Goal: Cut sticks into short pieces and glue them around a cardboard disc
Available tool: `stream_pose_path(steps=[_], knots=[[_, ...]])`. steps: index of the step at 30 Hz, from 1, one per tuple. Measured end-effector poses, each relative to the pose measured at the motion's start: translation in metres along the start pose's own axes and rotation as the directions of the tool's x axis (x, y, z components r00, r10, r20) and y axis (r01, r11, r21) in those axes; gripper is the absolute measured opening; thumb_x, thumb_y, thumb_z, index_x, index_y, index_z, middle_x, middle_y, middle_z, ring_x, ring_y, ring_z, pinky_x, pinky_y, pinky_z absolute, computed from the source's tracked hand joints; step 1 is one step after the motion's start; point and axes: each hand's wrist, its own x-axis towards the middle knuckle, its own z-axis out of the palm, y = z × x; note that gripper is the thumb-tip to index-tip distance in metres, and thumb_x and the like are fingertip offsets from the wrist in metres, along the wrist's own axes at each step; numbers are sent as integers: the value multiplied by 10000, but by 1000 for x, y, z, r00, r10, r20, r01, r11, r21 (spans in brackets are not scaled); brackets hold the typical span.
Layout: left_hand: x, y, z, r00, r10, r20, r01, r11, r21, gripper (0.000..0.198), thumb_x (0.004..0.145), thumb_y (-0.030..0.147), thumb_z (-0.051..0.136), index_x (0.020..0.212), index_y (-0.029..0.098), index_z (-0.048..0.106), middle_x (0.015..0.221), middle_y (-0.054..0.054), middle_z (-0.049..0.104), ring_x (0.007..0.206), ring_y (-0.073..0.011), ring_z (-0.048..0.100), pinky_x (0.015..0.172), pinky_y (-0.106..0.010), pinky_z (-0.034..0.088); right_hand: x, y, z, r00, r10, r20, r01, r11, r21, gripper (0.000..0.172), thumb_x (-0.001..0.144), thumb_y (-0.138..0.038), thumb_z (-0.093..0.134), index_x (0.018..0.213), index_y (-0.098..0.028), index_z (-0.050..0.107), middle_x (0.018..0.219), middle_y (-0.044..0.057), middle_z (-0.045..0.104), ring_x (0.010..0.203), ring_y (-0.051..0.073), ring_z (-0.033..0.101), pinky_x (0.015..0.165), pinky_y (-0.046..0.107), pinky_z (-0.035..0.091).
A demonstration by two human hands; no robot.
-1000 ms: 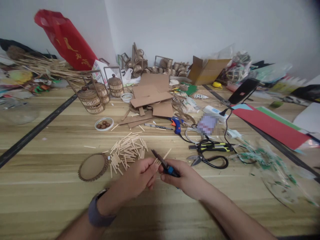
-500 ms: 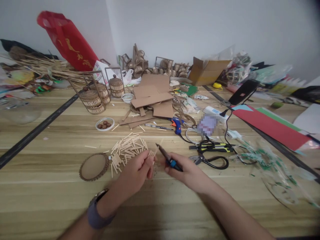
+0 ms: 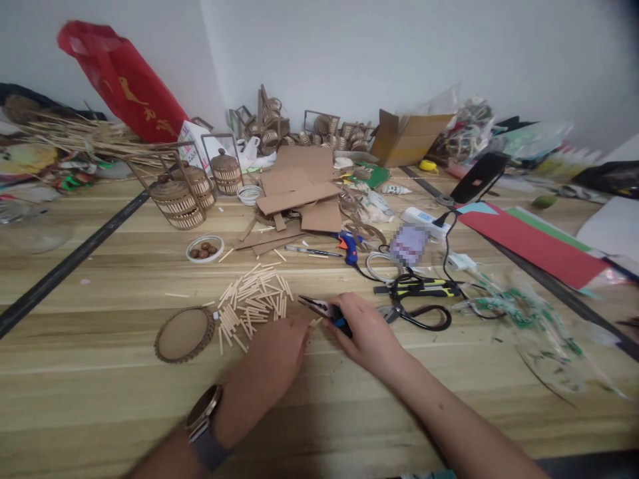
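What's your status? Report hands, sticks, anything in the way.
Right hand grips pliers. Left hand beside loosely heaped sticks, fingertips hidden. Scissors lie close to right hand.

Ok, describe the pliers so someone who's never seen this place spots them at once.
On the wooden table, find the spread of pale sticks. Just right of it, the right hand holds the pliers, their slender nose pointing left. Unlike the nearby scissors and glue gun, they're held in a hand.
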Motion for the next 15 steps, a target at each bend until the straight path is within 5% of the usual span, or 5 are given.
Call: stream_pose_path(steps=[7, 15], knots=[[-2, 4, 4, 1000, 11, 16, -15, 971, 240, 281, 942, 95, 377, 1000, 165, 642, 862, -118, 727, 809, -265, 710, 732, -386, 553, 0, -3, 5, 984, 154, 95, -145, 985, -90, 99, 896, -279, 534, 881, -181, 544, 844, 90, 655, 778, 243, 620, 659, 306, 420], [-7, 20, -11, 994, -48, 96, 16, 951, 309, 306, 892, 22, 366, 957, 126, 646, 857, -151, 725, 798, -293, 708, 718, -421, 553, -2, -15, 7, 959, 254, 125, -238, 963, -127, 68, 872, -264, 541, 867, -197, 527, 824, 78, 673, 766, 231, 635, 612, 278, 350]])
